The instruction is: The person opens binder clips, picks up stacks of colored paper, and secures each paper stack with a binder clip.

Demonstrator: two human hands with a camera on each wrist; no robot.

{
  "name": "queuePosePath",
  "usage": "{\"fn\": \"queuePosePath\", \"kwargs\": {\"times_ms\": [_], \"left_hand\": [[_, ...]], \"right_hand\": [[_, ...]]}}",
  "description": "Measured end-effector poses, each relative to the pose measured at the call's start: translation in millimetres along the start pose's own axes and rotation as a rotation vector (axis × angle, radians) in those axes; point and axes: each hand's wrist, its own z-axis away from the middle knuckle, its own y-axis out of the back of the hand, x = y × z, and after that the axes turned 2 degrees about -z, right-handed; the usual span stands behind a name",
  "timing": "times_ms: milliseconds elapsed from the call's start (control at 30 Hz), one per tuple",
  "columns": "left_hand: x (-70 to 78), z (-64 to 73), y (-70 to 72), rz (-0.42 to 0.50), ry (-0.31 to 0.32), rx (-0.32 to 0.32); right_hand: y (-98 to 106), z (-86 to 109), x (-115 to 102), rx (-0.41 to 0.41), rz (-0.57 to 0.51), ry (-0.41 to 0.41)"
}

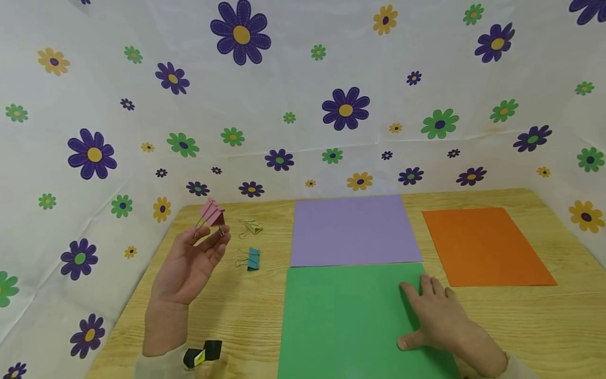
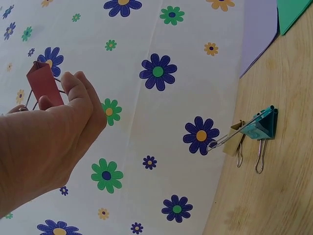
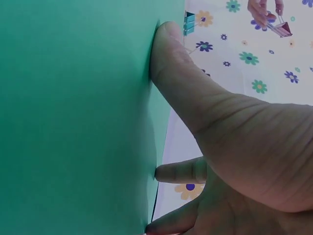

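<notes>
My left hand holds a pink binder clip up above the left side of the table, its fingers and thumb on the clip's wire handles. In the left wrist view the binder clip looks darker red, with its spine tilted upward. My right hand lies spread on the right part of a green sheet, thumb and fingertips touching the paper. The right wrist view shows the thumb resting on the green surface. Just right of my left hand lie a teal binder clip and a yellow binder clip.
A purple sheet lies directly behind the green one. Off to the right is an orange sheet. The wooden table is bounded at the back and sides by a white flower-print cloth.
</notes>
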Motion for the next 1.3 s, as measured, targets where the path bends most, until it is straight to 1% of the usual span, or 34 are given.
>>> {"fn": "queuePosePath", "kwargs": {"times_ms": [233, 467, 667, 867, 1033, 1300], "left_hand": [[0.0, 0.0, -0.9, 0.001, 0.004, 0.012], [0.3, 0.2, -1.1, 0.01, 0.008, 0.018], [0.5, 0.6, -1.1, 0.005, 0.009, 0.035], [0.7, 0.5, -1.7, -0.002, 0.008, 0.039], [0.5, 0.0, -2.2, -0.009, 0.006, 0.028], [0.8, 0.4, -0.6, 0.022, 0.017, 0.017]], "right_hand": [[-0.3, -1.3, 3.5, -0.003, -0.01, -0.02], [-2.0, -2.8, 7.1, 0.018, -0.001, -0.003], [-2.1, -3.3, 8.3, 0.012, -0.01, 0.002], [-1.4, -4.4, 9.8, -0.012, -0.057, 0.009], [-0.1, -3.9, 9.0, -0.021, -0.096, 0.003], [1.6, -3.6, 6.3, -0.013, -0.13, 0.015]]}}
